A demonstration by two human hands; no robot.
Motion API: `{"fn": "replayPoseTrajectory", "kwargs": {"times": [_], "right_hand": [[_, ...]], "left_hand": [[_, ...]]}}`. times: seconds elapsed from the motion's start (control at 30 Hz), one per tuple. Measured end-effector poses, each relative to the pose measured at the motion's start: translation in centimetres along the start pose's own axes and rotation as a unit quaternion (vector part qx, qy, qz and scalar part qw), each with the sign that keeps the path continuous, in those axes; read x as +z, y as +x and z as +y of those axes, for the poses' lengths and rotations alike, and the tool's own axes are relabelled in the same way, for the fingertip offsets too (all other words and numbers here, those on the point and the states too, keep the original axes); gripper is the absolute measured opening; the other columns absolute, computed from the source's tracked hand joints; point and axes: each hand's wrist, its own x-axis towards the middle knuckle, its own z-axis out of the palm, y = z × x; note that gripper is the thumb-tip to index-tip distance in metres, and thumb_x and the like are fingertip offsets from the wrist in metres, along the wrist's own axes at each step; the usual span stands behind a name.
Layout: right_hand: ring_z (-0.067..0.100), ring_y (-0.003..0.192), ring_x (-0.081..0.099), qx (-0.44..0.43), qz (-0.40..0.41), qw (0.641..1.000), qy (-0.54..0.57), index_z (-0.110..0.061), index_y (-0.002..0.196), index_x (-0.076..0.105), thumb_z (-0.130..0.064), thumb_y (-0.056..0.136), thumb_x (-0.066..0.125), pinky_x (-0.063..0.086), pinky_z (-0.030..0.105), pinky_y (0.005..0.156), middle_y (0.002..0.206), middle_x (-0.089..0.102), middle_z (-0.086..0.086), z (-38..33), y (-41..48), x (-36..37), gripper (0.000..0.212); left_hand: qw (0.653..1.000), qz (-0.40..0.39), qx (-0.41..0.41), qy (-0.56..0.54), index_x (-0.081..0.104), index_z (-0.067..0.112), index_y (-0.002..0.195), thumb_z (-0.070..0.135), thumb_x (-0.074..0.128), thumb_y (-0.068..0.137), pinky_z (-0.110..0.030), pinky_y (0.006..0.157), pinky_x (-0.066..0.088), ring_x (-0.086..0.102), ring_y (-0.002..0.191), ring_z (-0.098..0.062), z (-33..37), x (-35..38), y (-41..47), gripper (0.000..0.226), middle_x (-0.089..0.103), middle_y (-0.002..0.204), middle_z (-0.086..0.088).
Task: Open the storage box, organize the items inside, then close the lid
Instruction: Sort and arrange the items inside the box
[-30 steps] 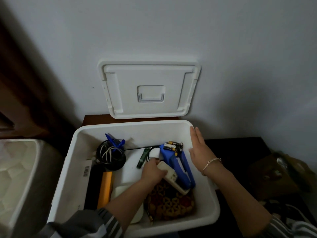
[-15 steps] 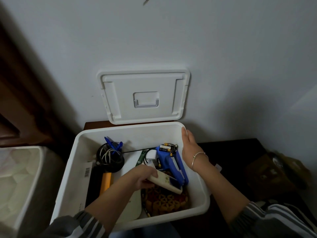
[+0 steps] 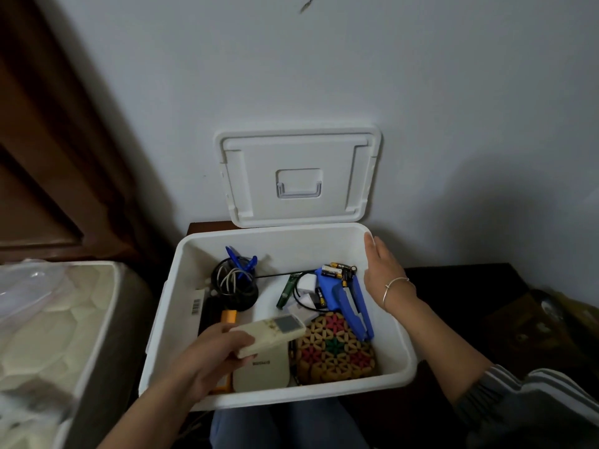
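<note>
Grey wall point(image 3: 421, 76) behind. Box point(image 3: 175, 319) sat open on dark stand, lid point(image 3: 298, 176) propped against wall. Right hand point(image 3: 384, 273), fingers straight, rested at right rim. Left hand point(image 3: 210, 358) gripped remote point(image 3: 274, 330), held above clutter. Best bet: lay remote flat in bare spot, clear of cables point(image 3: 233, 283).

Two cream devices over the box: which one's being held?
The remote with the grey screen, gripped in the left hand; the flat cream unit with dark lettering lies in the storage box below it.
</note>
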Motion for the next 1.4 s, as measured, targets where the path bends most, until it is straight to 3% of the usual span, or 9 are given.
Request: {"fn": "replayPoseTrajectory", "kwargs": {"times": [0.07,0.13,0.23,0.33,0.67,0.87,1.07,1.23,1.4], "right_hand": [[0.028,0.146,0.005,-0.025,0.031,0.996,-0.084,-0.015,0.150,0.007,-0.015,0.096,0.043,0.016,0.042,0.118,0.159,0.002,0.008,-0.4,-0.2,-0.2,0.066],[0.026,0.146,0.003,-0.079,0.053,0.989,-0.117,-0.016,0.148,0.021,-0.024,0.096,0.044,0.013,0.043,0.118,0.158,0.007,0.007,-1.5,-0.4,-0.2,0.057],[0.024,0.140,0.025,-0.211,0.026,0.975,-0.060,-0.016,0.136,0.045,-0.029,0.092,0.052,0.021,0.037,0.113,0.151,0.030,0.006,-4.9,-0.5,0.7,0.046],[0.022,0.129,0.040,-0.285,-0.065,0.953,-0.084,-0.016,0.132,0.049,-0.032,0.090,0.054,0.031,0.034,0.104,0.140,0.045,0.004,-8.2,0.7,2.9,0.045],[0.029,0.126,0.042,-0.239,-0.190,0.933,-0.192,-0.011,0.136,0.036,-0.036,0.082,0.066,0.037,0.040,0.103,0.138,0.043,0.012,-10.4,5.9,9.6,0.067],[0.030,0.121,0.045,-0.230,-0.178,0.930,-0.223,-0.011,0.131,0.041,-0.035,0.070,0.079,0.038,0.038,0.100,0.131,0.046,0.011,-11.1,7.1,11.2,0.076],[0.031,0.116,0.051,-0.237,-0.170,0.904,-0.312,-0.008,0.124,0.047,-0.011,0.069,0.078,0.043,0.040,0.095,0.127,0.050,0.013,-12.1,7.6,12.0,0.063],[0.030,0.109,0.058,-0.264,-0.166,0.887,-0.342,-0.009,0.119,0.049,-0.012,0.078,0.070,0.046,0.037,0.087,0.121,0.058,0.012,-11.9,7.4,11.8,0.045],[0.031,0.096,0.064,-0.268,-0.180,0.883,-0.341,-0.008,0.117,0.046,-0.008,0.068,0.077,0.050,0.038,0.076,0.108,0.065,0.013,-12.1,7.4,10.5,0.058]], "left_hand": [[0.998,-0.021,0.008,-0.054,0.059,-0.004,0.115,-0.005,0.057,0.087,-0.029,0.062,0.056,0.064,0.088,-0.028,-0.4,-1.2,-0.9,0.029,0.064,0.106,-0.024],[0.992,-0.051,0.013,-0.118,0.060,-0.005,0.116,-0.007,0.053,0.085,-0.029,0.065,0.058,0.064,0.085,-0.026,-0.6,-2.1,-1.8,0.032,0.066,0.103,-0.024],[0.983,-0.089,0.045,-0.154,0.064,-0.002,0.111,-0.001,0.058,0.075,-0.028,0.057,0.058,0.070,0.075,-0.025,-0.5,-2.9,-2.9,0.036,0.072,0.095,-0.020],[0.980,-0.094,0.082,-0.158,0.063,0.002,0.114,-0.001,0.060,0.076,-0.030,0.059,0.058,0.073,0.081,-0.027,-0.6,-3.2,-3.5,0.039,0.071,0.104,-0.023],[0.977,-0.082,0.083,-0.178,0.058,0.005,0.120,-0.004,0.059,0.081,-0.033,0.067,0.057,0.071,0.093,-0.030,-1.0,-3.5,-2.5,0.040,0.071,0.108,-0.019],[0.977,-0.092,0.075,-0.176,0.058,0.009,0.121,-0.004,0.058,0.085,-0.040,0.078,0.056,0.069,0.098,-0.032,-1.4,-4.0,-1.8,0.038,0.071,0.111,-0.017],[0.975,-0.086,0.069,-0.195,0.056,0.004,0.123,-0.008,0.056,0.085,-0.041,0.089,0.053,0.065,0.107,-0.035,-1.6,-4.0,-1.3,0.040,0.070,0.113,-0.019],[0.977,-0.081,0.062,-0.186,0.058,0.005,0.122,-0.007,0.057,0.085,-0.044,0.085,0.054,0.065,0.105,-0.038,-1.8,-4.1,-1.1,0.039,0.070,0.112,-0.020],[0.979,-0.076,0.060,-0.177,0.057,0.005,0.123,-0.006,0.058,0.085,-0.043,0.083,0.054,0.065,0.104,-0.037,-1.9,-4.1,-0.9,0.039,0.069,0.113,-0.020]]}}
